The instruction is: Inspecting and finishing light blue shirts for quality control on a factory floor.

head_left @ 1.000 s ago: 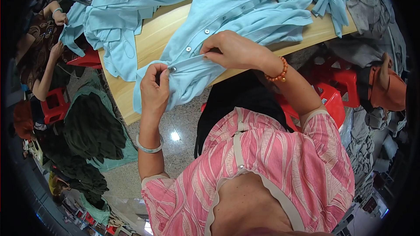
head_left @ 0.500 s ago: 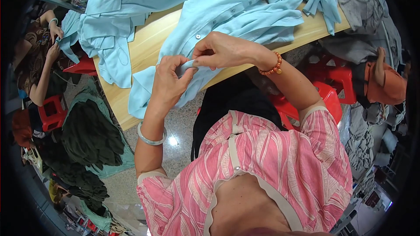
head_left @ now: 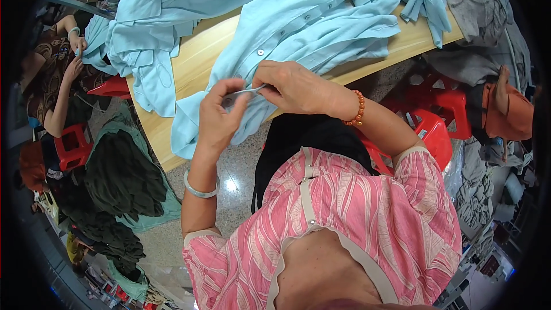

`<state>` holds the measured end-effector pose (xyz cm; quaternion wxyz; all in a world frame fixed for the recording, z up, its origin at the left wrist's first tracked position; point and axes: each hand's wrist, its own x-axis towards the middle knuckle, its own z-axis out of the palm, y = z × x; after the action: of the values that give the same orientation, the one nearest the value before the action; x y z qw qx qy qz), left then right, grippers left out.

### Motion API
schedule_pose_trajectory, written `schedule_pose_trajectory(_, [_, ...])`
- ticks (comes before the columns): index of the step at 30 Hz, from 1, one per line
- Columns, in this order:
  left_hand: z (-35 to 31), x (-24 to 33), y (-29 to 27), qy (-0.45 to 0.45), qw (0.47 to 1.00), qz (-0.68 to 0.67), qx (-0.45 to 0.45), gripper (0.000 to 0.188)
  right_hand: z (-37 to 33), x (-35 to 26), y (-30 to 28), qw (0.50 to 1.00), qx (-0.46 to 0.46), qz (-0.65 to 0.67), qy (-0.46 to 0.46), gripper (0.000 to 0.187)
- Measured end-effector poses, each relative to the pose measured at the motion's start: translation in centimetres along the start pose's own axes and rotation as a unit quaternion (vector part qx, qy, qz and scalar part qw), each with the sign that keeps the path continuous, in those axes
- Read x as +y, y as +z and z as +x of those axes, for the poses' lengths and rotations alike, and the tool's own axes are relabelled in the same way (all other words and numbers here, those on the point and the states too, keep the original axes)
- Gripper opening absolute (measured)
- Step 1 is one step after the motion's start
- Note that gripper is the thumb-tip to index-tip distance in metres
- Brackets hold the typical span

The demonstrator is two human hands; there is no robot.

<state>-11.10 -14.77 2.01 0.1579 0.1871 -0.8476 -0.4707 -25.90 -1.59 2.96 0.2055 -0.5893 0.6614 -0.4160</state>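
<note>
A light blue buttoned shirt [head_left: 240, 43] lies stretched over the near edge of the table, its lower end hanging past the edge. My left hand [head_left: 220, 116] pinches a narrow edge of its cloth between thumb and fingers. My right hand [head_left: 301, 87] grips the same edge just to the right, fingers bunched together. Between the two hands a short strip of the edge is pulled up off the rest. What lies under the right fingertips is hidden. A grey button [head_left: 260, 52] shows on the front, just beyond my right hand.
More light blue garments [head_left: 143, 40] cover the wooden table [head_left: 192, 74] at left and far side. Grey clothes [head_left: 479, 8] lie at right. Red stools [head_left: 436, 138] stand nearby; dark garments [head_left: 123, 175] are heaped at left. A co-worker's hands [head_left: 77, 54] hold blue cloth.
My right hand has turned and drawn slightly down, its fingers closing over the edge. The left fingers have opened a little, and the strip between the hands is now thinner and straighter.
</note>
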Motion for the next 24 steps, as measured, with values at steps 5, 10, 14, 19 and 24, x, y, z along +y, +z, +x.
schedule_pose_trajectory(5, [0.6,-2.1,-0.5,-0.064,0.994,-0.017,0.091,0.009,0.6,-1.0,1.0,1.000,-0.012,-0.005,-0.026,0.011])
schedule_pose_trajectory(10, [1.5,-1.3,0.8,0.028,0.984,0.165,0.064,0.006,0.0,-0.7,0.7,0.999,-0.015,-0.001,-0.041,0.012])
schedule_pose_trajectory(14, [1.6,-0.4,0.2,0.037,0.968,0.250,0.002,0.008,-0.1,-1.2,0.8,1.000,-0.021,-0.011,-0.017,0.012])
schedule_pose_trajectory(19, [1.8,-0.3,-0.1,0.060,0.960,0.274,-0.023,0.009,-0.2,-1.5,1.3,0.998,-0.021,-0.060,-0.030,0.014])
schedule_pose_trajectory(24, [2.1,-0.1,-0.2,0.049,0.969,0.239,-0.046,0.008,-0.4,-0.4,1.9,0.995,0.001,-0.080,-0.059,0.017])
